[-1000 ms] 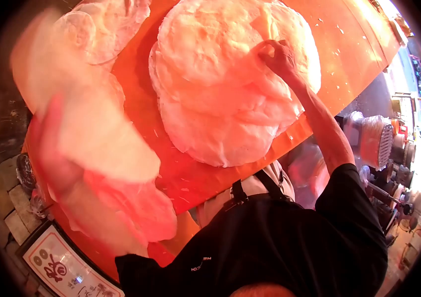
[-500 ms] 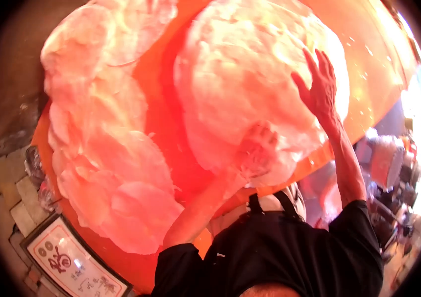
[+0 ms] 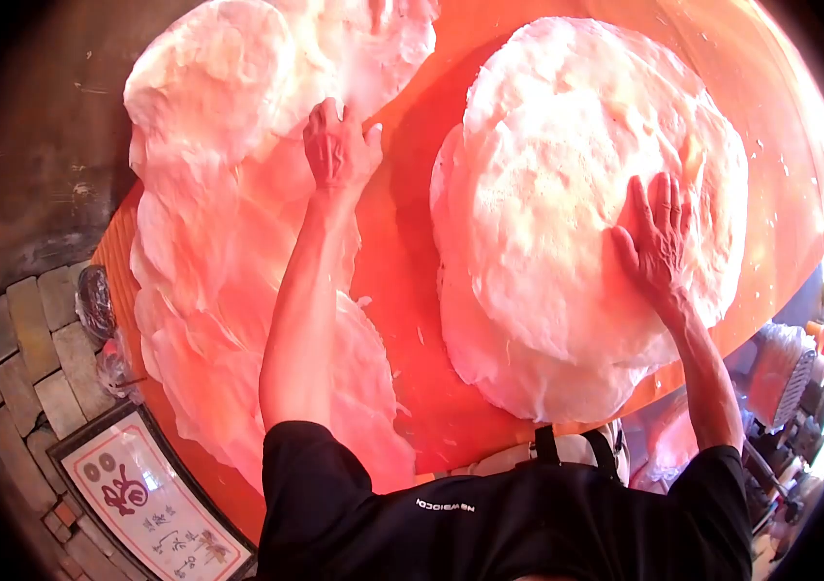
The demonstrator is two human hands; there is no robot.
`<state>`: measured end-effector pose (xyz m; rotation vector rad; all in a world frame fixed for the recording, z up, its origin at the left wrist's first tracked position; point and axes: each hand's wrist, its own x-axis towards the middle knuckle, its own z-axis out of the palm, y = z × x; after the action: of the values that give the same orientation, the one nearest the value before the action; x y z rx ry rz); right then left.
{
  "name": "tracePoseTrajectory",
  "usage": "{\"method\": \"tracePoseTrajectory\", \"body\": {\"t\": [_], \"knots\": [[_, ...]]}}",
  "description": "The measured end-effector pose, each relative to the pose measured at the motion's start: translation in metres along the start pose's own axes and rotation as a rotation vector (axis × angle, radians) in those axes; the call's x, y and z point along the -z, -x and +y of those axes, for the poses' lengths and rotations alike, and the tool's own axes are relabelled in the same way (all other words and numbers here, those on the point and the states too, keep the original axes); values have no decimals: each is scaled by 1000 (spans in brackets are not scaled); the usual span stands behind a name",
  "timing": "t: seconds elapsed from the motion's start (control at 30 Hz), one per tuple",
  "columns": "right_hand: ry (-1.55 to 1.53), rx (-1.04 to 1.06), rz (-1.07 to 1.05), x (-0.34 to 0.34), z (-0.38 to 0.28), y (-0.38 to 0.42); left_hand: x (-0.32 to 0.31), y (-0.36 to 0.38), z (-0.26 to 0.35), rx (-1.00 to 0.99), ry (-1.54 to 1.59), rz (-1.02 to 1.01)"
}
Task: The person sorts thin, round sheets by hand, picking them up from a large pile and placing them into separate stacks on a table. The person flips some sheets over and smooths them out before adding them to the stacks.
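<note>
Thin, pale, round dough-like sheets lie in two groups on an orange-red tabletop. My left hand (image 3: pixel 339 150) is over the long overlapping row of sheets (image 3: pixel 208 232) on the left, near its inner edge. Its fingers are bent with their tips down at a sheet, and the thumb points out to the right. My right hand (image 3: pixel 659 237) lies flat, fingers spread, on the round stack of sheets (image 3: pixel 567 223) on the right. Strong light washes out parts of both groups.
The orange-red tabletop (image 3: pixel 397 252) shows between the groups, with small crumbs on it. A framed sign with writing (image 3: pixel 155 499) stands at lower left beside paving bricks (image 3: pixel 19 378). A pale bag with dark straps (image 3: pixel 567 447) is near my body. Plastic-wrapped goods (image 3: pixel 780 378) sit at right.
My left hand has moved from the right stack's near edge, up and left to the left row. My right hand has come down flat on the right stack. The view has shifted.
</note>
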<state>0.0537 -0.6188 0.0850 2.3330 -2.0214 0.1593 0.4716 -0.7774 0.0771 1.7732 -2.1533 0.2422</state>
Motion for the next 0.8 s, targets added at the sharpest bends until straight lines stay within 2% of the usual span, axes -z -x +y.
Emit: {"method": "tracePoseTrajectory", "body": {"t": [0.07,0.17,0.2,0.3,0.37,0.43,0.47,0.57,0.63,0.73,0.77,0.8], "knots": [[5,-3,-27,4,0,-1,-8,-12,-9,-91,-60,22],[-1,-24,-49,7,-2,-2,-17,-34,-33,-123,-29,25],[2,-28,-43,7,-2,-3,-10,-45,-35,-185,-57,182],[7,-42,-41,8,-2,1,67,-75,8,-205,8,307],[2,-42,-31,9,-5,0,99,-76,53,-337,93,400],[-27,-48,-32,10,-5,-1,103,-47,99,-489,115,283],[-27,-45,-31,11,-6,0,123,-32,136,-607,225,289],[-27,-33,14,2,0,3,111,23,183,-827,431,32],[-18,-32,12,6,3,4,111,45,176,-717,677,-36],[-20,-34,7,6,2,6,76,43,108,-580,518,-7],[-22,-35,3,5,2,6,64,33,76,-468,422,-39],[-25,-37,-1,6,4,8,58,19,45,-305,344,15]]}}
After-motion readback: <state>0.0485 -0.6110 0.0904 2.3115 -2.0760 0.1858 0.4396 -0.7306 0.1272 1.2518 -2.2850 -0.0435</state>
